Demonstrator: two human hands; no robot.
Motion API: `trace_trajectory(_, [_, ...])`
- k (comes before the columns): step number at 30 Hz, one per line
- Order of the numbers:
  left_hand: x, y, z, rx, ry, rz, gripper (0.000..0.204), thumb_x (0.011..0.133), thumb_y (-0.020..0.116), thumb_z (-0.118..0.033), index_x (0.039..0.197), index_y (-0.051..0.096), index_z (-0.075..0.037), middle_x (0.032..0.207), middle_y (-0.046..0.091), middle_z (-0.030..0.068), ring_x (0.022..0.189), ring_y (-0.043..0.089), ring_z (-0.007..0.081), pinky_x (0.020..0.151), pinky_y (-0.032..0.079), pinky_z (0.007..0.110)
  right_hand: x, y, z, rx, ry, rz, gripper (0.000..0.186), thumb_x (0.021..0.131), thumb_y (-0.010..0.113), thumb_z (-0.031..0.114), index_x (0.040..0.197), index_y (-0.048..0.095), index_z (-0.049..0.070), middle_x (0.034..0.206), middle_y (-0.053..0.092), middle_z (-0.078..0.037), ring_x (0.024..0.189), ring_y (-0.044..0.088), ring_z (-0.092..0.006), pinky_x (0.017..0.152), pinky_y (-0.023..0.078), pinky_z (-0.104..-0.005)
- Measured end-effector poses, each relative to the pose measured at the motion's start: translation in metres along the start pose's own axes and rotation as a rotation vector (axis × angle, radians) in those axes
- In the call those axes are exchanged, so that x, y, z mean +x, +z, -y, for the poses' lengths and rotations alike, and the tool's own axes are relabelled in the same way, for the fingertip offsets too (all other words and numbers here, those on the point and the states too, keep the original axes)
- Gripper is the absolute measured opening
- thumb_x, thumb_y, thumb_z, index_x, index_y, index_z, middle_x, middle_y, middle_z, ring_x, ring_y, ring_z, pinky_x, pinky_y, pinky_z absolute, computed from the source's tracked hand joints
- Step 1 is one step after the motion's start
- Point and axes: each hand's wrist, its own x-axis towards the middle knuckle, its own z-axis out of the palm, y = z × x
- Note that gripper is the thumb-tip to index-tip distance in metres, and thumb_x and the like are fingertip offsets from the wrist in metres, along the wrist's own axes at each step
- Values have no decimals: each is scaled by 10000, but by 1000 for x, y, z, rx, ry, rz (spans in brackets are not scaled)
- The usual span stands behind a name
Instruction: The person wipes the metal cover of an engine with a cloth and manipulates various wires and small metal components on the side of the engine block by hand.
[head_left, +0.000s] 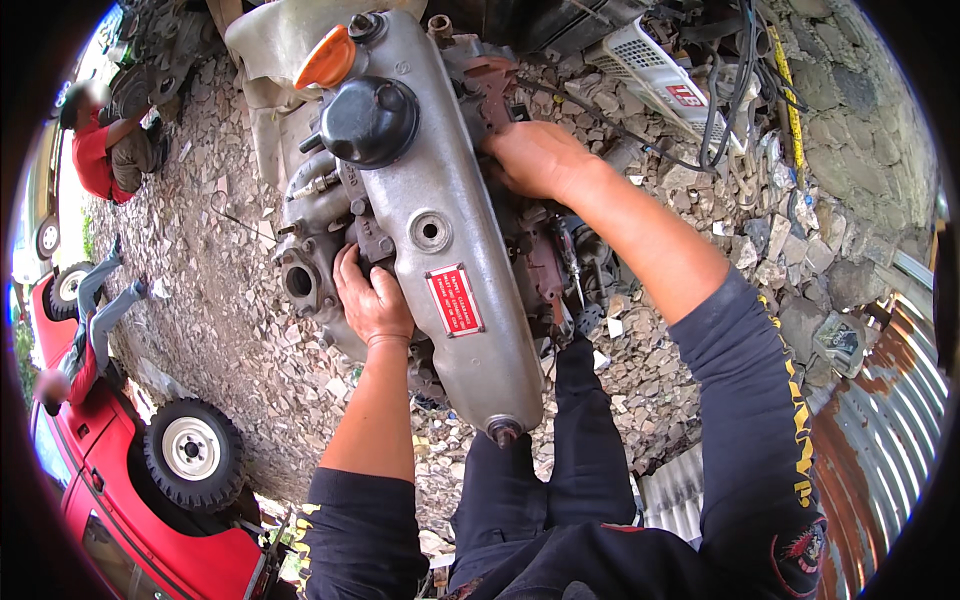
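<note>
A grey car engine [440, 190] lies on stony ground, its long silver valve cover bearing a red plate [455, 300] and a black filler cap [368, 120]. My left hand [372, 300] presses flat against the left side of the engine block, beside a round port [299, 282]. My right hand [535, 158] reaches over the far right side of the engine, fingers curled down onto rusty parts there; what it grips is hidden. An orange lens piece [326, 60] rests at the engine's top end.
Gravel and broken stones cover the ground. A red vehicle with a wheel [192, 450] stands at lower left, with a person lying by it [90, 330]. Another person in red crouches at upper left [100, 150]. Corrugated metal sheet [880, 420], cables and a white crate [650, 70] lie right.
</note>
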Motion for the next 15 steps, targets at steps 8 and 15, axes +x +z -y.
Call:
trace_trajectory(8, [0,0,-2,0,13,-10,452,823,453,-199,1223,506,5,1307,511,182,1219,459,371,1038,360,442,-2,4,-3,16,-23,-47,177,811,541,86,886,700,65,904,689,-182,883,672,-370,740,543,-466])
trace_trajectory(15, [1,-1,-4,-9,1,-1,454,821,456,-198,1223,505,8,1303,513,181,1219,461,369,1048,357,438,-3,2,2,-2,-2,-48,191,817,538,99,923,695,71,914,690,-181,898,669,-366,758,540,-470])
